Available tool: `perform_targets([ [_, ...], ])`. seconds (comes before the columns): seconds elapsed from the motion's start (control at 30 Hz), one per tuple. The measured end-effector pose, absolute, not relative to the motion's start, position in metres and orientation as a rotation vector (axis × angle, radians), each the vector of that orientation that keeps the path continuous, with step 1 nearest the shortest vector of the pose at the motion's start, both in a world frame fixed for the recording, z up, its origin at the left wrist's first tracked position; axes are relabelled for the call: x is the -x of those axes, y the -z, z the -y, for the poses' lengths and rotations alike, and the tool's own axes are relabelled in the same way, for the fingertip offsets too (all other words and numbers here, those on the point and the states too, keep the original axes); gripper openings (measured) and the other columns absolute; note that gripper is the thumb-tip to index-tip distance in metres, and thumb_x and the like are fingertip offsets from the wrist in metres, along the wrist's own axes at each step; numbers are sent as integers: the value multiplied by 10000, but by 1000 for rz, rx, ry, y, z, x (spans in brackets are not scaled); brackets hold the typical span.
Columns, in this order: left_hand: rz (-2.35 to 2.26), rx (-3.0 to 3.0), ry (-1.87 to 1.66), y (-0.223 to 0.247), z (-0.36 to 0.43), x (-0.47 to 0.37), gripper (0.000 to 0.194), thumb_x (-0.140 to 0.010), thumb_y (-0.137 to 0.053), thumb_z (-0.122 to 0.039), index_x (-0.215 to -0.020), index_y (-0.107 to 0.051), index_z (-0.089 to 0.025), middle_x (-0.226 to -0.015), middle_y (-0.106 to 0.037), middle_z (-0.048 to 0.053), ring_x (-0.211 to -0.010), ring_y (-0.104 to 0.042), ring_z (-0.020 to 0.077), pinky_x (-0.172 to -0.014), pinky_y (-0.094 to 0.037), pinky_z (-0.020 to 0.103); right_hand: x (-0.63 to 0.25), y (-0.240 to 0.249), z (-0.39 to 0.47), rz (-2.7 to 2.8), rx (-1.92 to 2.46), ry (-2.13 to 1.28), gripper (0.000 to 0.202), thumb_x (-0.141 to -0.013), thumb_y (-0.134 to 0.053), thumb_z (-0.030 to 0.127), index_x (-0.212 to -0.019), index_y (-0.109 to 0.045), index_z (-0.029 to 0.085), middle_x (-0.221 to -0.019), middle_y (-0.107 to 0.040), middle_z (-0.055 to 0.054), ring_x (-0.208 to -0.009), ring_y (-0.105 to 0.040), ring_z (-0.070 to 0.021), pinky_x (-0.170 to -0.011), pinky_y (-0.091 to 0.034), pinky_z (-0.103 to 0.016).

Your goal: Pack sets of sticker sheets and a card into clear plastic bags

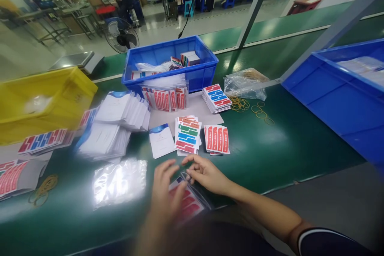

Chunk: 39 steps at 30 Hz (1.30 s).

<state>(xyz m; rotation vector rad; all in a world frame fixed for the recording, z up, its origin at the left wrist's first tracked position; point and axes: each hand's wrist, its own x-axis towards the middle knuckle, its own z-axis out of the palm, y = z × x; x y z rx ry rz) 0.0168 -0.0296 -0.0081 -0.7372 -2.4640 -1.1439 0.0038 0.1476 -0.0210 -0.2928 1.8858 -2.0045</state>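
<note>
A clear plastic bag with a red-printed card [192, 207] inside lies at the table's front edge. My left hand [165, 192], blurred, is over the bag's left side with its fingers apart. At the bag's top edge my right hand [207, 174] has thumb and index finger pressed together on the plastic. Just beyond the hands are a white booklet [162, 142], a pile of multicoloured sticker sheets [188, 135] and a pile of red sticker sheets [216, 139]. Left of my left hand lie shiny clear bags [120, 182].
Stacks of white booklets [109, 128] stand left of centre. Behind are a blue bin [171, 78] and a yellow bin [45, 100], with another blue bin [333, 96] at right. Rubber bands [239, 104] lie beside a striped sticker stack [216, 98]. People work in the background.
</note>
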Motion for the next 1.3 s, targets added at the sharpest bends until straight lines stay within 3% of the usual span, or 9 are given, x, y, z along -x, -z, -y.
perform_targets([
  [0.1,2797,802,1396,11,43,16,477,-864,-560,-290,-1305,-391,-219,-1224,-493,74,-1111,-483,163,-945,-405,309,12,16,-148,-1797,373,2084,232,-867,-521,249,-1041,-484,101,-852,-564,-68,-685,-581,-110,-605,-515,-245],
  [0.23,3015,1057,1624,22,42,39,340,-859,-555,-322,-1175,-512,-202,-1082,-576,44,-986,-537,162,-874,-415,283,27,16,-152,-1957,404,2090,218,-874,-529,290,-971,-518,96,-801,-564,-52,-668,-563,-92,-640,-488,-225],
  [0.4,3148,979,1478,35,43,38,174,-822,-576,-248,-973,-561,-164,-927,-546,33,-845,-510,151,-746,-397,263,30,28,-161,-2338,626,1742,160,-853,-534,255,-810,-592,112,-669,-556,-19,-572,-480,-73,-536,-384,-183],
  [0.53,3150,1056,1361,40,47,37,85,-819,-539,-162,-902,-557,-155,-939,-506,44,-887,-484,156,-787,-383,268,30,33,-162,-2413,788,1611,150,-850,-525,236,-790,-594,116,-622,-533,-5,-536,-448,-62,-507,-347,-176],
  [0.73,3154,1087,1214,42,50,37,127,-874,-392,-121,-843,-513,-145,-897,-502,50,-862,-449,163,-770,-375,290,34,39,-161,-2399,765,1539,164,-868,-509,262,-836,-597,128,-664,-547,-8,-558,-470,-68,-529,-379,-178],
  [0.8,3137,1083,1332,37,54,38,113,-894,-386,-147,-861,-494,-150,-882,-513,37,-834,-464,149,-755,-378,280,35,40,-161,-2381,803,1512,183,-865,-523,285,-922,-599,128,-757,-573,-25,-626,-506,-79,-581,-419,-185],
  [0.97,2882,866,1968,23,69,41,157,-940,-398,-260,-872,-475,-140,-909,-545,47,-800,-517,119,-720,-402,249,34,36,-161,-2362,995,1488,452,-798,-629,373,-1161,-522,126,-1016,-578,-78,-869,-541,-129,-773,-448,-242],
  [1.13,2443,343,2405,32,78,42,199,-938,-441,-326,-881,-393,-141,-858,-531,47,-747,-547,115,-678,-436,247,32,33,-160,-2348,774,1601,160,-846,-534,268,-883,-574,117,-772,-589,-35,-658,-521,-93,-613,-420,-202],
  [1.3,2322,383,2604,39,74,40,351,-878,-545,-356,-1109,-381,-148,-862,-581,66,-794,-586,152,-679,-466,251,32,37,-161,-2295,661,1787,188,-872,-492,270,-796,-553,109,-688,-527,-27,-608,-463,-83,-561,-383,-189],
])
